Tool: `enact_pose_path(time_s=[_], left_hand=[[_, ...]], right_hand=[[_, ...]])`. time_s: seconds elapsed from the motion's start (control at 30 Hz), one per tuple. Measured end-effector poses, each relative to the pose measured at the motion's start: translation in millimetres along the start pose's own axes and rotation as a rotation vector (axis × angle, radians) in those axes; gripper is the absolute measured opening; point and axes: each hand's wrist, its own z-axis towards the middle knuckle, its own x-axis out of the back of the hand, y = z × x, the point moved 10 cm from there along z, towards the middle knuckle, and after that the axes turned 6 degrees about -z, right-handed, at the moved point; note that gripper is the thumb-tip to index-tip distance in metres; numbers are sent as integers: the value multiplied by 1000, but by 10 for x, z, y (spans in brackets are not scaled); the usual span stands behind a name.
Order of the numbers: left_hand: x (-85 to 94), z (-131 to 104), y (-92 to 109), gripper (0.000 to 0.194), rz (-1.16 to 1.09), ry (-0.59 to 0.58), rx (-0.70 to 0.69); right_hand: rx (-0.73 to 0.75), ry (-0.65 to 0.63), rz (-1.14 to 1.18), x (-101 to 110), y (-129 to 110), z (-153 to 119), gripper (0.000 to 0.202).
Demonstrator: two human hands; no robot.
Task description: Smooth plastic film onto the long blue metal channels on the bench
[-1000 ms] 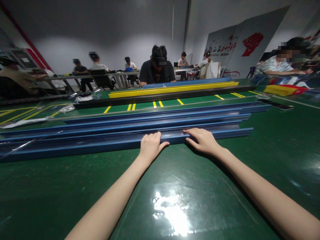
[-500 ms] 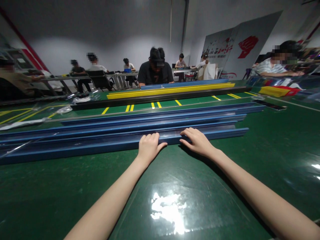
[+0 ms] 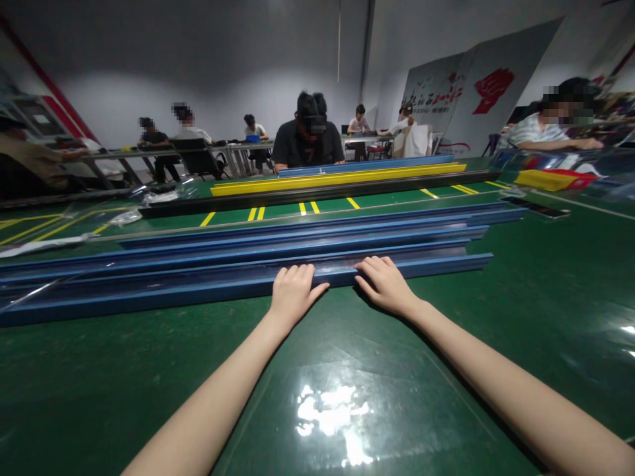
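Note:
A long blue plastic channel (image 3: 436, 266) lies crosswise on the green tabletop in front of me, its trough facing up. My left hand (image 3: 292, 292) grips its near wall, fingers curled over the rim and thumb stretched to the right along the front. A short way to the right, my right hand (image 3: 387, 285) has its fingers hooked over the same wall, with the thumb low against the front face. The fingertips of both hands are partly hidden inside the trough. More blue channels (image 3: 421, 238) lie parallel just behind this one.
Farther back lie a black strip (image 3: 337, 192), a yellow strip (image 3: 347, 178) and another blue strip, before a seated person (image 3: 307, 142). A phone-like dark slab (image 3: 538, 208) and a yellow-and-red item (image 3: 550, 179) are at right. Clear plastic wrap (image 3: 169, 192) lies at left.
Both hands have shifted slightly left along the channel, the right hand a little more. The channel itself shows no clear movement.

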Motion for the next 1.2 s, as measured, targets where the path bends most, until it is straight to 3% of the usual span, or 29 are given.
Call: enact_pose_path(time_s=[0.37, 0.97, 1.2], left_hand=[[83, -77, -42, 29, -24, 49, -28], [155, -175, -307, 31, -91, 93, 103], [133, -156, -290, 30, -93, 90, 107]], right_hand=[[54, 22, 52, 44, 18, -34, 30], [78, 51, 95, 38, 72, -67, 26], [-40, 50, 87, 9, 136, -6, 22]])
